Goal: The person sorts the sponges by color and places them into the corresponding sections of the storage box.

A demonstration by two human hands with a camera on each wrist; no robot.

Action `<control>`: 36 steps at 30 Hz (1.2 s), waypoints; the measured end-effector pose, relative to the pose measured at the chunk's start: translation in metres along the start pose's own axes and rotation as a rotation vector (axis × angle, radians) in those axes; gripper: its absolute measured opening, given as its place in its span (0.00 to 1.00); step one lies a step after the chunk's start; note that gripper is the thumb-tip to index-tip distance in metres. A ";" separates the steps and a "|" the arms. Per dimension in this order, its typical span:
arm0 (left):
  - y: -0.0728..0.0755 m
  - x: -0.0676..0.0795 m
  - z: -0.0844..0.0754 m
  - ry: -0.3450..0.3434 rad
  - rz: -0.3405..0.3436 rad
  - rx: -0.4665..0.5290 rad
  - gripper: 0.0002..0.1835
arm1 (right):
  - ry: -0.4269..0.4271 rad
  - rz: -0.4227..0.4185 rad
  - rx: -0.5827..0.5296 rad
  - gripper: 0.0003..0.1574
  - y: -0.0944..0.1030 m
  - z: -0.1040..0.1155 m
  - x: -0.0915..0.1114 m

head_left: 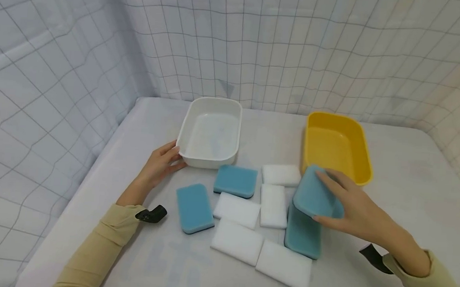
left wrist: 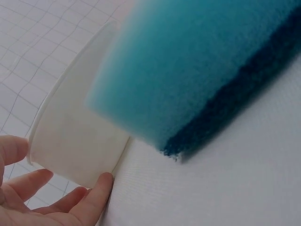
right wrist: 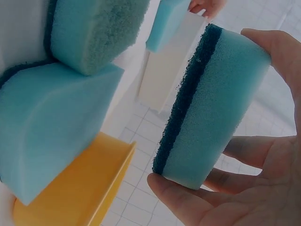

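My right hand (head_left: pixel 353 210) grips a light-blue scrub sponge (right wrist: pixel 211 108) by its edges, between thumb and fingertips. Its dark scouring layer shows in the right wrist view. Below it on the table lies another blue sponge (head_left: pixel 303 235), and part of one more blue sponge (head_left: pixel 338 209) peeks out behind the held one. My left hand (head_left: pixel 160 163) touches the near left corner of a white tub (head_left: pixel 208 163), fingertips spread on its outer wall and rim. Close by lie two blue sponges, one near the tub (head_left: pixel 235 181) and one nearer me (head_left: pixel 194 207).
Several white sponge blocks (head_left: pixel 237 242) lie in the middle of the white-covered table (head_left: pixel 145 262). At the back right stands a yellow tub (head_left: pixel 334 146), just beyond the right hand. White sheeting with grid lines (head_left: pixel 260 52) hangs around the table's back and sides.
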State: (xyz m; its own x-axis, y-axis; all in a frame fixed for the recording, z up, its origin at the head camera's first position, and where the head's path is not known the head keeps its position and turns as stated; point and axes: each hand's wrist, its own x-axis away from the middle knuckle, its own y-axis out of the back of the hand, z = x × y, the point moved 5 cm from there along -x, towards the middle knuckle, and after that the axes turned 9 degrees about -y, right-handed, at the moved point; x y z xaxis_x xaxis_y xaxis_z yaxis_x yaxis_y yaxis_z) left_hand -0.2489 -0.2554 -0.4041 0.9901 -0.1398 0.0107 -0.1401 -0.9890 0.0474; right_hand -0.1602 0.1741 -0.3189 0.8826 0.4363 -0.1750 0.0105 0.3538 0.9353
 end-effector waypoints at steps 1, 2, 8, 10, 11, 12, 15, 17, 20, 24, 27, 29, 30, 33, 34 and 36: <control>-0.001 0.000 0.001 0.000 -0.001 0.001 0.29 | 0.002 0.002 0.002 0.58 0.001 0.000 -0.002; -0.001 0.000 0.001 0.000 -0.002 0.005 0.29 | 0.006 0.004 0.004 0.58 0.001 0.000 -0.004; -0.004 0.000 0.003 0.013 -0.008 0.038 0.29 | 0.021 0.013 0.004 0.57 0.005 0.003 -0.019; -0.003 0.000 0.003 0.017 -0.010 0.044 0.29 | 0.019 0.026 -0.006 0.57 0.005 0.005 -0.024; -0.003 0.000 0.003 0.016 -0.009 0.044 0.29 | 0.019 0.030 -0.009 0.57 0.004 0.005 -0.026; -0.003 0.000 0.003 0.014 -0.007 0.042 0.29 | 0.019 0.033 -0.014 0.57 0.004 0.006 -0.029; -0.003 0.000 0.003 0.011 -0.003 0.040 0.30 | 0.030 0.035 -0.015 0.57 0.002 0.007 -0.037; -0.002 0.001 0.004 0.014 -0.006 0.045 0.30 | 0.041 0.037 -0.009 0.57 0.000 0.008 -0.044; -0.001 0.004 0.005 0.017 -0.013 0.041 0.30 | 0.049 0.055 -0.005 0.58 -0.004 0.010 -0.052; -0.001 0.005 0.005 0.006 -0.009 0.030 0.31 | 0.034 0.087 -0.006 0.57 -0.008 0.013 -0.060; -0.002 0.005 0.003 -0.001 -0.003 0.032 0.31 | 0.028 0.103 -0.003 0.57 -0.010 0.016 -0.066; -0.003 0.004 0.002 -0.002 -0.004 0.031 0.30 | 0.030 0.110 0.005 0.57 -0.013 0.017 -0.070; -0.003 0.003 0.002 -0.001 -0.004 0.031 0.30 | 0.032 0.114 0.014 0.57 -0.014 0.018 -0.072; -0.005 0.001 0.000 0.004 -0.003 0.029 0.28 | 0.026 0.125 0.037 0.58 -0.017 0.021 -0.077; -0.005 0.001 0.000 0.005 -0.002 0.027 0.28 | 0.019 0.126 0.044 0.58 -0.018 0.021 -0.079; -0.007 0.001 -0.001 0.009 0.002 0.026 0.28 | 0.007 0.134 0.047 0.58 -0.020 0.021 -0.082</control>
State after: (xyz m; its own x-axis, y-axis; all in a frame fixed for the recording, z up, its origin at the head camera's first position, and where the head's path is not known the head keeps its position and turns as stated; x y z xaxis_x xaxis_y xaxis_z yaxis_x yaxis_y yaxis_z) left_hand -0.2473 -0.2489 -0.4039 0.9898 -0.1414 0.0198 -0.1418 -0.9897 0.0217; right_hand -0.2231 0.1139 -0.3166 0.8742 0.4831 -0.0496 -0.0850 0.2527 0.9638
